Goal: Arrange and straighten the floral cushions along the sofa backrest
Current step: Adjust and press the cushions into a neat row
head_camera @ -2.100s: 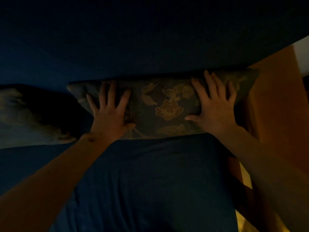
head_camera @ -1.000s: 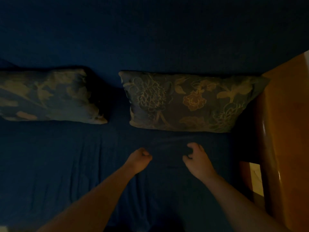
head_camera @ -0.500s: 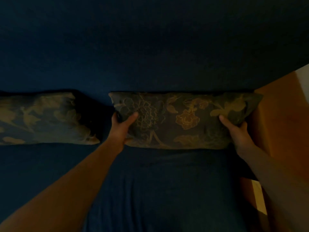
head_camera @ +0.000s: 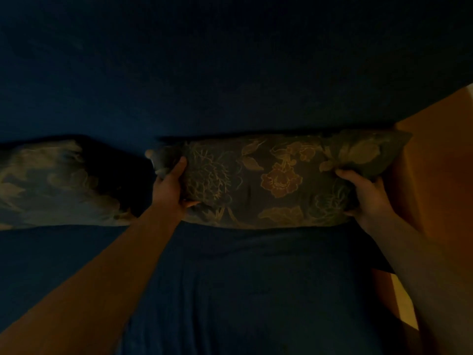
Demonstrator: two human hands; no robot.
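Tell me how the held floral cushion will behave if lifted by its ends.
Probably soft: the held cushion dents under the left hand and right hand. Likely to sag mid-span, being long and plump. Seemingly light; each grip looks relaxed.

A wooden side panel point(head_camera: 440, 162) fills the right edge of the frame, orange-brown and smooth, its top edge slanting up towards the upper right corner. In that corner, a small pale sliver point(head_camera: 470, 93) shows above the wood; what it is cannot be told. At lower right, a narrow pale yellow strip point(head_camera: 403, 303) runs beside the wood. A dark blue seat cover point(head_camera: 256, 290) spans the lower half, lightly creased near the centre.
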